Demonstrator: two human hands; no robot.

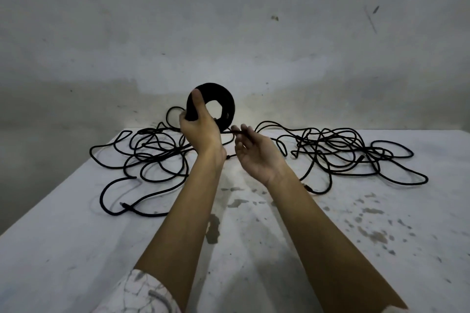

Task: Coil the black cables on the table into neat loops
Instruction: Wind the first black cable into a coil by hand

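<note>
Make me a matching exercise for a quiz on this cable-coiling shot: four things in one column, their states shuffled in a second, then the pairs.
1. left hand
2. right hand
3. coiled cable ring
4. loose cable tangle

a. sprawled on the table
b. held upright above the table
c. pinches a strand
d. grips the ring

Pairs: 1-d, 2-c, 3-b, 4-a

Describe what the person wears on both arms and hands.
Both hands are bare: the left hand and right hand show no gloves, rings or watch. The left sleeve is white with a grey crackle-like pattern, pushed up the forearm. Only a pale sliver of the right sleeve shows.
</note>
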